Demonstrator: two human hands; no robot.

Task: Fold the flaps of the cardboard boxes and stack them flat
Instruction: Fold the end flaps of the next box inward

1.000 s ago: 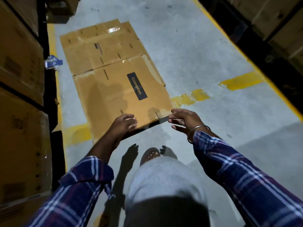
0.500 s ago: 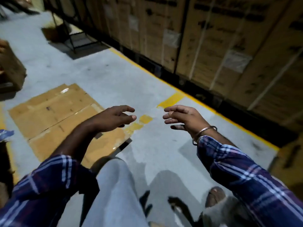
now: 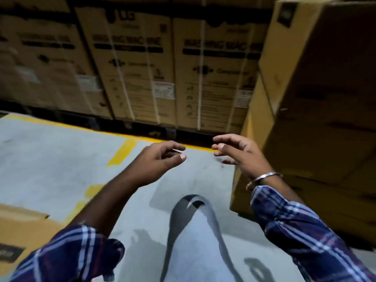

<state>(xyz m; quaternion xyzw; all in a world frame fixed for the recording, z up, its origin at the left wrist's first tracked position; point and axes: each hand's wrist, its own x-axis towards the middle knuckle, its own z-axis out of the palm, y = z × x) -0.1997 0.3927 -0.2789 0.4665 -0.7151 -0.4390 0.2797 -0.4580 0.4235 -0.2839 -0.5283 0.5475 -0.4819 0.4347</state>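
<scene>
My left hand [image 3: 160,159] and my right hand [image 3: 238,153] hang in the air in front of me with fingers loosely curled, holding nothing. A corner of the flattened cardboard box [image 3: 22,226] lies on the floor at the lower left, behind my left sleeve. A tall brown cardboard box [image 3: 317,102] stands at the right, right beside my right hand and wrist. Whether the hand touches it is unclear.
A row of large strapped washing-machine cartons [image 3: 142,68] lines the far side behind a yellow floor line [image 3: 122,151]. The grey concrete floor [image 3: 50,159] stretches to the left. My leg [image 3: 193,241] is stepping forward below.
My view has swung right, away from the flattened cardboard toward the stacked cartons and the tall box. My left hand let go of the flat box a second ago; both hands stay raised.
</scene>
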